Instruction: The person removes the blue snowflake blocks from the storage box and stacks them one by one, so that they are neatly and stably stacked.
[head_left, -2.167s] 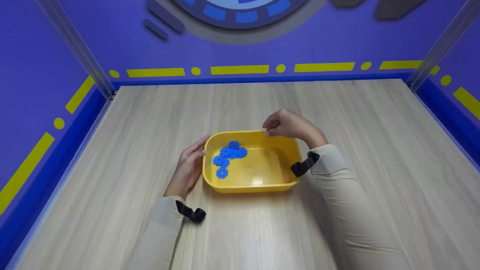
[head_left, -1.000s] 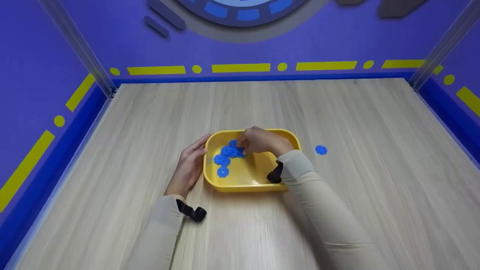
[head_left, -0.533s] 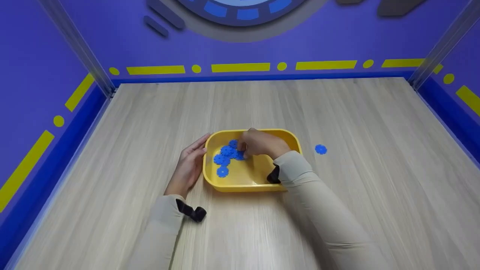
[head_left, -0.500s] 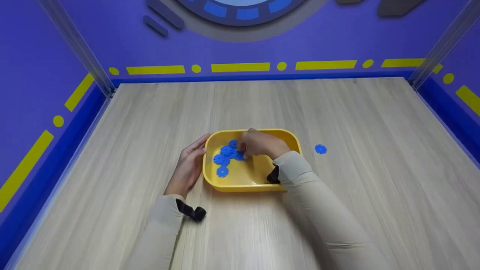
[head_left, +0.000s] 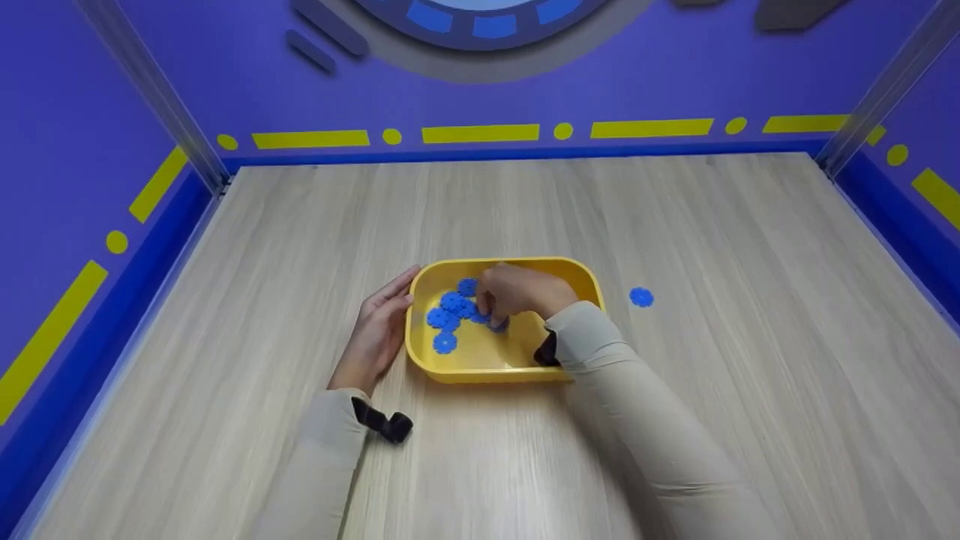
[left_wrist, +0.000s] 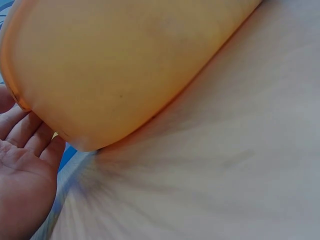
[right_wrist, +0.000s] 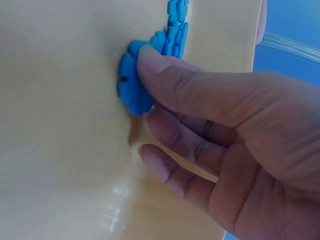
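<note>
Shifted nearer, one blue flower-shaped plastic disc [right_wrist: 129,89] is pinched by the right hand [head_left: 521,291]; better lift it singly.

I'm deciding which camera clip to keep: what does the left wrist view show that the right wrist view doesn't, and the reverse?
Only left wrist: the palm of the left hand, the table and the outside of the yellow tub.
Only right wrist: the tub's inside, the right hand pinching a blue disc, more discs beyond.
Both: the tub itself.
</note>
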